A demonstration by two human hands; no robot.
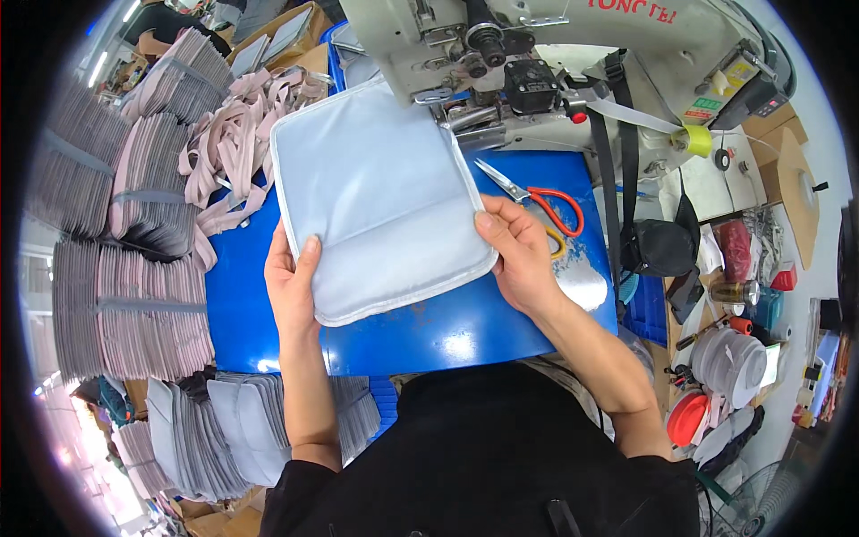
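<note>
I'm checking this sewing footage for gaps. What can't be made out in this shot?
Head view only:
- The needle area: the pale blue padded panel tucks under the sewing machine, hiding its far corner.
- The fingers of the left hand and right hand: under the panel, only thumbs show.
- The scissors: lower handle behind the right hand.
- The small clutter at right: too small.

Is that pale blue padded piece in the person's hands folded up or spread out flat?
Spread flat. The pale blue panel shows its whole rounded outline and piped edge, with the left hand and right hand gripping its near corners.
</note>
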